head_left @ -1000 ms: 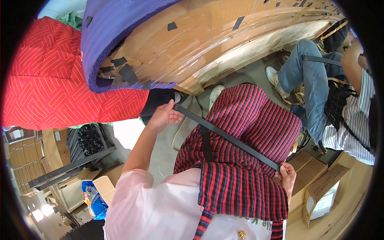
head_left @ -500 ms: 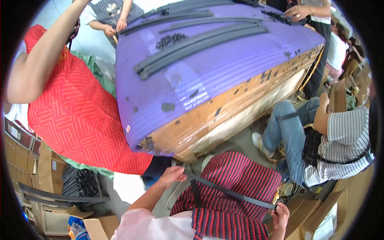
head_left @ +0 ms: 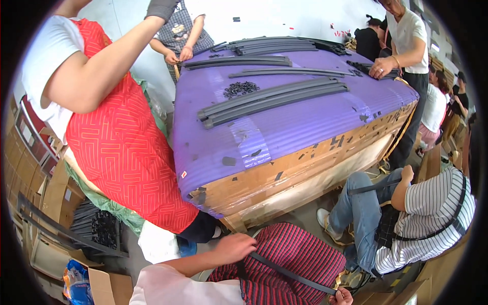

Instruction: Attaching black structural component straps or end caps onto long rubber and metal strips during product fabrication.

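A long dark grey strip (head_left: pixel 293 275) runs slanting across my lap, over a red-and-black striped apron (head_left: pixel 305 251). My left hand (head_left: pixel 235 247) is closed around its upper left end, fingers partly hidden behind the back of the hand. At the lower right end my right hand (head_left: pixel 341 296) pinches the strip between thumb and fingers, close to the picture's bottom edge. Both hands are below the near side of a table covered in purple sheeting (head_left: pixel 203 147), apart from it.
Bundled grey strips (head_left: pixel 274 101) and a pile of small black pieces (head_left: pixel 241 89) lie on the purple table. A person in a red apron (head_left: pixel 122 157) stands left; a seated person in a striped shirt (head_left: pixel 432 213) is right. An open cardboard box (head_left: pixel 109 287) stands lower left.
The view has shifted, showing more of the far wall, and my hands sit lower in the picture. My left hand has turned, showing its back. The strip remains held at both ends.
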Tool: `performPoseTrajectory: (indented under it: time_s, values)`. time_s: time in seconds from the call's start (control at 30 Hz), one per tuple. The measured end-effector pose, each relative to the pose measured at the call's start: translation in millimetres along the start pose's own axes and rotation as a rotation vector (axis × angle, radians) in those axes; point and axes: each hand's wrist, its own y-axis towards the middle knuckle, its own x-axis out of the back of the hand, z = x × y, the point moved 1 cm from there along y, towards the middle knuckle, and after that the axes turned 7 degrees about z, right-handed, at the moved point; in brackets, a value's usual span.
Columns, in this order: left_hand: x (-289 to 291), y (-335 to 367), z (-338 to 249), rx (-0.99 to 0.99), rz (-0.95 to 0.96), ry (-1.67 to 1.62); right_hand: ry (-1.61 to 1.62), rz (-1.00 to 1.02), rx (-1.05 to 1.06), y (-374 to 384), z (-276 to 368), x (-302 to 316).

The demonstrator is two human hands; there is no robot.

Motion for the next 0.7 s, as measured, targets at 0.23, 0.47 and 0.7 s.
performPoseTrajectory:
  time_s: [0.23, 0.47, 0.7]
  values:
    - [-100.0, 32.2, -39.1, -0.446, 0.285, 0.074, 0.089, 0.065, 0.042, 3.3, 4.5, -14.8]
    - [-103.6, 44.9, -45.0, -0.417, 0.560, -0.060, 0.067, -0.006, 0.085, -19.5, 21.2, -16.4]
    - [52.9, 37.8, -111.4, -0.444, 0.253, 0.168, 0.279, 0.206, 0.552, -24.9, 107.6, -54.8]
